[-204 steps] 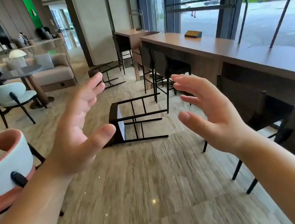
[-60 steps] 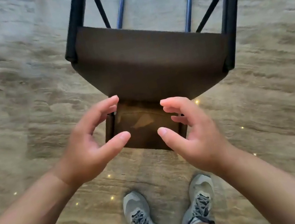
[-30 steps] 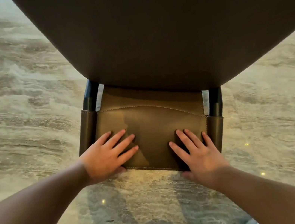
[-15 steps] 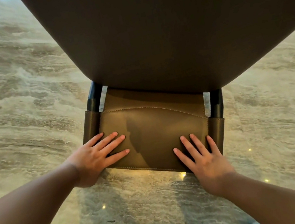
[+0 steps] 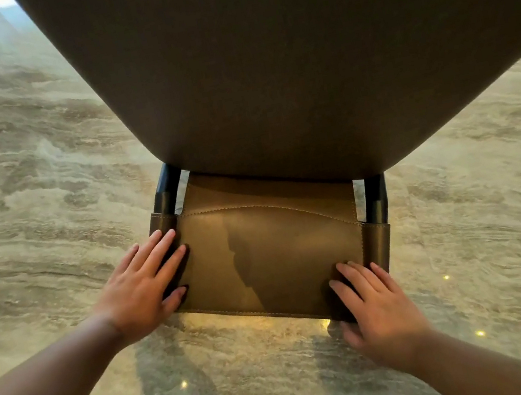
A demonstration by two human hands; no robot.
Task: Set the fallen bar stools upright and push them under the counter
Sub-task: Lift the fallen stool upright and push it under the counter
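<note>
Both hands on the backrest of a fallen bar stool, spread wider than half a second ago.

Head view: the left hand [image 5: 142, 284] lies flat, fingers extended, at the left end of the tan backrest [image 5: 271, 247]; the right hand [image 5: 376, 309] has slid to the lower right corner, fingers over the edge, thumb hidden. The bar stool [image 5: 279, 54] is on the stone floor [image 5: 27, 203], seat toward the camera. I judge the lift is about to begin.

Stool seat [image 5: 279, 54] dark brown, backrest [image 5: 271, 247] tan w/ pale stitching, posts [image 5: 166, 193] black, floor [image 5: 27, 203] beige-veined.
</note>
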